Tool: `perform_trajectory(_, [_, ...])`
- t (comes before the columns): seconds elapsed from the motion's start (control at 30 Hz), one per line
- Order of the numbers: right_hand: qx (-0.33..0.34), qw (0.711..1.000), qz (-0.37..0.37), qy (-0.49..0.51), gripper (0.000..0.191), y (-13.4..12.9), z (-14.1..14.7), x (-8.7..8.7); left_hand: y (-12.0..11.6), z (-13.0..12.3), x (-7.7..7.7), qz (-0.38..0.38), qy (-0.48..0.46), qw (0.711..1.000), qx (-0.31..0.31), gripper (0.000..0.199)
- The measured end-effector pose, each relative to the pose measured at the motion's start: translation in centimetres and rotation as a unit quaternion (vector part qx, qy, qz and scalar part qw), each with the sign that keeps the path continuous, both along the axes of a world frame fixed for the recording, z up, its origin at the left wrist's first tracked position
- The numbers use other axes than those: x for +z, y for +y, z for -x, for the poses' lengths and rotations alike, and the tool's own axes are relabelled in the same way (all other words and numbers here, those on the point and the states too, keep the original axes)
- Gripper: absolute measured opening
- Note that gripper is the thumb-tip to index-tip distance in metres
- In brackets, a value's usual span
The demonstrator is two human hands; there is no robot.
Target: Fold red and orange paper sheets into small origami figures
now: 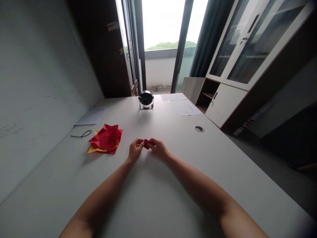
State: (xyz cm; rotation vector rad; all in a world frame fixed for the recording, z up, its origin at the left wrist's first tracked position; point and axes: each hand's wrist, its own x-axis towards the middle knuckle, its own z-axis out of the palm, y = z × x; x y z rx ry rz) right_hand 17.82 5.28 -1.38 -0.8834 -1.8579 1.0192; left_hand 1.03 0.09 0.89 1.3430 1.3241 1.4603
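Note:
A small folded piece of red paper is pinched between my two hands, just above the middle of the white table. My left hand grips its left side with thumb and fingers. On the right side my right hand holds it the same way, and the fingers cover part of the paper. To the left of my hands lies a loose stack of creased red and orange paper, its points sticking up.
A black cable tie and white sheets lie by the left wall. A round silver-framed device stands at the back. More papers and a cable hole are on the right. Cabinets stand beyond the table's right edge.

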Motion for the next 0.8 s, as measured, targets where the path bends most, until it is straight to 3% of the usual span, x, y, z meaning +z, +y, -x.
perform_trajectory(0.17, [-0.006, 1.0, -0.029, 0.012, 0.023, -0.2, 0.0, 0.5, -0.7, -0.4, 1.0, -0.056, 0.058, 0.996, 0.027, 0.01])
perform_trajectory(0.37, [-0.028, 0.997, -0.063, 0.026, 0.025, -0.3, -0.1, 1.1, -1.0, -0.6, 1.6, -0.064, 0.069, 0.995, 0.037, 0.003])
perform_trajectory(0.57, [-0.036, 0.997, -0.06, 0.041, 0.025, -0.3, 0.0, 1.4, -0.4, -0.2, 0.6, -0.058, 0.079, 0.995, 0.038, 0.007])
perform_trajectory(0.8, [-0.077, 0.995, -0.039, 0.058, 0.018, 0.2, -0.1, 1.1, 0.7, 0.7, -1.0, -0.02, -0.033, 0.998, 0.056, 0.022])
